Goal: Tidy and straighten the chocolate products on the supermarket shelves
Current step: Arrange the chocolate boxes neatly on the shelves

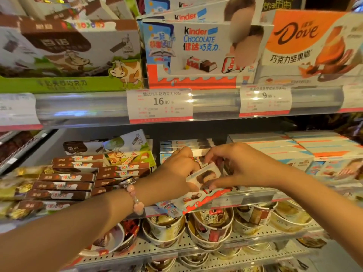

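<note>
Seen from head height, facing a supermarket chocolate bay. Middle shelf [255,195], front centre: a Kinder chocolate box [202,185] held tilted, its red lower edge jutting past the shelf lip and slanting down to the left. Left hand [176,171] curled around the box's left side, fingers wrapped over the top edge, thumb hidden behind. Right hand [231,165] arched over the box's right end, thumb pressed under the near corner and fingertips bent down onto the far edge; fingers slightly spread, not flat. A beaded bracelet [134,195] worn on the left wrist.

Behind the hands, a stack of matching Kinder boxes [172,146] lying flat. To the left, brown chocolate bars [66,177] in loose rows, several skewed. To the right, neat flat stacks of pale boxes [294,152]. Above, upright display cartons of Kinder [196,48] and Dove [306,46] with price tags [160,105] below. On the lowest shelf, Dove cups [212,222] nested in rows.

Step in hand, by appearance: squaring one stray Kinder box with both hands before reseating it. Next move likely to call for levelling the box, turning it parallel to the shelf edge, and sliding it back onto or against the stack behind, without nudging the neighbouring boxes.
</note>
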Tool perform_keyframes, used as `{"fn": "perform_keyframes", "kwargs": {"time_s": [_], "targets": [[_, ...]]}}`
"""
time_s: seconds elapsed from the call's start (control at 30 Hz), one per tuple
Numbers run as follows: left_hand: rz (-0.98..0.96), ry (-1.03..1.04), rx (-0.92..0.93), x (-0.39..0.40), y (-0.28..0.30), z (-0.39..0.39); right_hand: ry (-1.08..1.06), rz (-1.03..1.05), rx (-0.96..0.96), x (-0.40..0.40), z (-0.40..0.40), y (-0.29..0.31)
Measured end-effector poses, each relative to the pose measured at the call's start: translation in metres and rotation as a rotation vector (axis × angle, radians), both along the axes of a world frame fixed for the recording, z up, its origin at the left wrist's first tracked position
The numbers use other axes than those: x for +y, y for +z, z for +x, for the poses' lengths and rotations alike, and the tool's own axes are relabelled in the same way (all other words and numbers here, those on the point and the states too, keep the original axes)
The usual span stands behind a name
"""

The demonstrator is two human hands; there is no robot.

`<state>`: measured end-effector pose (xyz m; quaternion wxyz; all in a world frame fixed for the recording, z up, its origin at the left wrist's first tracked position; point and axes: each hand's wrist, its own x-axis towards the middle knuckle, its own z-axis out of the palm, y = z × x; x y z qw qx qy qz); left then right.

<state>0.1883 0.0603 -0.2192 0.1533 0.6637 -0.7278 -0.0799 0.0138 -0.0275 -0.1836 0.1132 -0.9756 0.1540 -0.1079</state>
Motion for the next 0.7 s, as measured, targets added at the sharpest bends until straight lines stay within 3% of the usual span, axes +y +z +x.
{"fn": "perform_keyframes", "kwargs": {"time_s": [0.1, 0.2, 0.33, 0.43, 0.6, 0.7], "targets": [[0.016, -0.004, -0.037, -0.004, 0.002, -0.001, 0.009, -0.315, 0.03, 0.006, 0.008, -0.009], [0.057, -0.03, -0.078, -0.007, 0.007, 0.002, -0.005, -0.379, 0.043, 0.005, 0.011, -0.014], [0.236, -0.135, -0.138, -0.009, 0.023, 0.013, -0.02, -0.069, 0.017, -0.006, -0.01, 0.004], [0.312, -0.16, -0.08, -0.013, 0.031, 0.018, -0.066, 0.296, -0.147, -0.025, -0.037, 0.017], [0.22, -0.023, 0.058, -0.021, 0.025, 0.014, -0.131, 0.474, -0.438, -0.058, -0.076, 0.014], [0.044, 0.086, 0.058, -0.027, 0.013, 0.011, -0.217, 0.529, -0.65, -0.065, -0.089, -0.001]]}}
